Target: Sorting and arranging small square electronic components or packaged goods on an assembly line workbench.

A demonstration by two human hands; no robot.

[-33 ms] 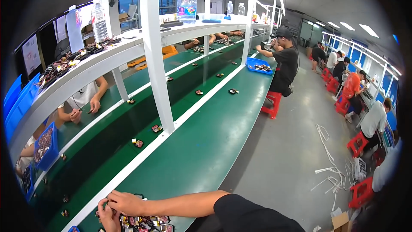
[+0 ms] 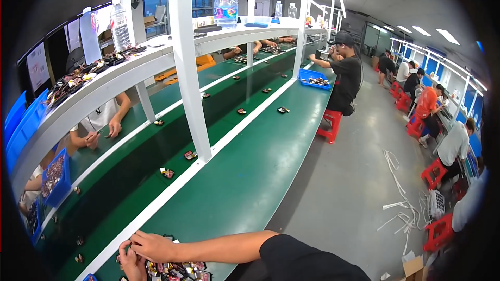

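At the bottom left of the view, my right hand (image 2: 155, 246) reaches across from the right, its fingers pinched together against my left hand (image 2: 132, 263). The left hand's fingers are curled up toward the right fingertips. Whatever sits between the fingertips is small and hidden, so I cannot make it out. Just below and beside both hands lies a heap of small electronic modules (image 2: 179, 270), black with pink, yellow and white parts, on the green bench (image 2: 245, 177). The picture's lower edge cuts off part of the heap.
A green conveyor belt (image 2: 140, 161) carries scattered modules left of a white rail (image 2: 151, 213). White posts (image 2: 188, 73) hold up a shelf with bottles (image 2: 226, 5). Across the belt stand blue bins (image 2: 63, 187) and a co-worker's hands (image 2: 114, 126). A seated person (image 2: 345, 78) works farther along, near a blue tray (image 2: 314, 86).
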